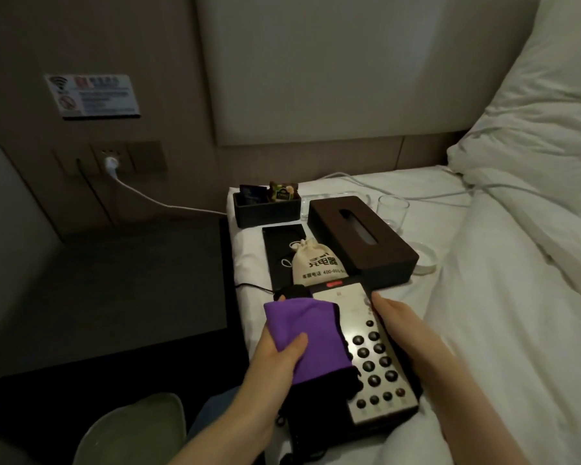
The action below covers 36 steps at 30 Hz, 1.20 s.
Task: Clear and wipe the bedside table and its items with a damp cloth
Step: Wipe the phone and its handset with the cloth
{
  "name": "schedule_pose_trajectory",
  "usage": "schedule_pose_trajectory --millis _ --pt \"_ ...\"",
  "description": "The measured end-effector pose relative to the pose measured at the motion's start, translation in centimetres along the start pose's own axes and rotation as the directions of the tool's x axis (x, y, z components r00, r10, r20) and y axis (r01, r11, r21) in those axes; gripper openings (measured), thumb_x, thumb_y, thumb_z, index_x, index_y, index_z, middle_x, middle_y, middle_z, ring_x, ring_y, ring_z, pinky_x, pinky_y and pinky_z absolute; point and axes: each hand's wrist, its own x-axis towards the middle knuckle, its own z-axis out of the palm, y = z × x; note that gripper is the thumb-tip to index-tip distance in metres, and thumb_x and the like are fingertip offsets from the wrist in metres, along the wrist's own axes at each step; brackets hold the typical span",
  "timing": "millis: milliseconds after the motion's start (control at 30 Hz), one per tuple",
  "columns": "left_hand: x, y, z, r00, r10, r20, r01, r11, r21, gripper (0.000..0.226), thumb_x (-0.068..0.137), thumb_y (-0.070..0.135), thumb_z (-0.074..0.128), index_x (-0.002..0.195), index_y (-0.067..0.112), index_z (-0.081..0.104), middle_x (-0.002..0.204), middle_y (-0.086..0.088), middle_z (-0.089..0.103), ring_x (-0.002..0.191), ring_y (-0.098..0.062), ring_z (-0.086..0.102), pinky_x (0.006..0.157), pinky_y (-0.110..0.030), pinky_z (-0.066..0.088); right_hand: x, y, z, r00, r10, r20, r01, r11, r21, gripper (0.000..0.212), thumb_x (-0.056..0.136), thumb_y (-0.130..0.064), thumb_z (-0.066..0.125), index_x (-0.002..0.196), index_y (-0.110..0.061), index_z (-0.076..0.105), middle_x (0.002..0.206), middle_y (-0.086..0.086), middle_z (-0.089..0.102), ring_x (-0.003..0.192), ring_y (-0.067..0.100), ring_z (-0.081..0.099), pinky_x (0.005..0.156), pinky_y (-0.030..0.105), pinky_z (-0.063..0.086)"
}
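A silver desk telephone (373,357) with dark round buttons lies on the white bed sheet (483,297). My left hand (275,354) grips a purple cloth (306,333) and presses it over the phone's black handset on the left side. My right hand (403,327) rests along the phone's right edge, fingers straight. The dark bedside table (114,290) stands bare to the left of the bed.
Beyond the phone on the sheet lie a beige drawstring pouch (316,263), a black flat card (282,243), a brown tissue box (363,239), a dark tray of sachets (265,206) and a clear glass (393,209). A white cable (148,193) runs from the wall socket.
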Motion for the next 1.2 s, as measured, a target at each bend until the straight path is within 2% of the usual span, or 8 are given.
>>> schedule_pose_trajectory --millis 167,400,567,767,900,967,1067,1200 --pt "0.9 0.9 -0.5 0.998 0.048 -0.033 -0.046 0.997 0.056 0.025 0.093 0.028 0.058 0.116 0.038 0.058 0.107 0.010 0.070 0.097 -0.008 0.068 0.075 -0.024 0.053 -0.6 0.5 0.6 0.999 -0.014 0.047 0.004 0.981 0.192 0.041 0.097 -0.041 0.049 0.100 -0.005 0.068 0.087 0.014 0.075 0.086 0.033 0.072 0.092 0.051 0.053" --pt "2.5 2.7 -2.2 0.997 0.073 0.000 -0.072 0.980 0.185 0.021 0.095 0.022 0.057 0.114 0.030 0.062 0.106 0.005 0.072 0.101 -0.013 0.067 0.092 -0.035 0.052 -0.5 0.6 2.3 1.000 -0.025 0.014 0.022 0.985 0.171 0.044 0.099 -0.045 0.046 0.135 -0.020 0.050 0.113 0.004 0.069 0.098 0.019 0.067 0.084 0.037 0.053" --pt "1.9 2.3 -3.0 0.996 0.076 -0.038 -0.067 0.974 0.217 0.019 0.097 0.040 0.047 0.105 0.032 0.061 0.097 0.010 0.072 0.090 -0.007 0.069 0.072 -0.024 0.050 -0.5 0.9 2.1 0.999 -0.051 0.014 0.048 0.981 0.190 0.049 0.098 -0.041 0.050 0.143 -0.024 0.040 0.106 0.005 0.071 0.096 0.022 0.069 0.095 0.049 0.052" --pt "3.0 7.3 -4.9 0.782 0.479 -0.398 -0.431 0.878 0.210 0.024 0.099 0.039 0.045 0.091 0.026 0.063 0.085 0.009 0.069 0.082 -0.008 0.066 0.076 -0.028 0.048 0.1 0.9 2.2 0.999 -0.047 -0.010 0.048 0.978 0.202 0.047 0.097 -0.041 0.052 0.140 -0.025 0.043 0.102 0.001 0.069 0.092 0.020 0.068 0.093 0.048 0.053" --pt "4.3 6.4 -3.3 0.881 0.465 -0.093 -0.394 0.827 0.401 0.015 0.099 0.035 0.046 0.100 0.036 0.061 0.098 0.010 0.066 0.091 -0.006 0.062 0.074 -0.017 0.046 0.0 1.1 2.2 0.999 -0.040 -0.024 0.045 0.974 0.224 0.043 0.097 -0.039 0.053 0.137 -0.025 0.047 0.098 -0.001 0.069 0.088 0.019 0.069 0.083 0.042 0.056" --pt "4.8 3.9 -2.7 0.900 0.413 0.138 -0.415 0.715 0.563 0.030 0.099 0.027 0.047 0.125 0.041 0.053 0.128 0.010 0.057 0.118 -0.004 0.052 0.092 -0.010 0.040 0.0 1.1 2.3 0.999 -0.043 -0.021 0.047 0.970 0.239 0.041 0.097 -0.038 0.053 0.135 -0.025 0.048 0.095 -0.002 0.069 0.085 0.018 0.070 0.078 0.038 0.056" --pt "4.9 0.8 -2.8 0.873 0.343 0.346 -0.463 0.363 0.808 0.062 0.099 0.031 0.045 0.141 0.058 0.008 0.157 0.022 -0.011 0.143 0.000 -0.009 0.114 -0.024 0.007 0.0 1.3 2.3 0.999 -0.053 -0.014 0.054 0.969 0.242 0.039 0.097 -0.038 0.053 0.134 -0.026 0.048 0.093 -0.003 0.070 0.081 0.016 0.071 0.070 0.034 0.056" --pt "2.7 -0.8 -3.5 0.887 0.292 0.357 -0.454 0.414 0.789 0.066 0.094 0.051 0.042 0.131 0.072 -0.008 0.143 0.038 -0.034 0.134 0.009 -0.032 0.112 -0.028 -0.004 0.2 1.5 2.3 0.998 -0.058 -0.011 0.059 0.966 0.252 0.038 0.097 -0.039 0.053 0.133 -0.028 0.047 0.099 0.000 0.070 0.087 0.019 0.070 0.079 0.041 0.057"
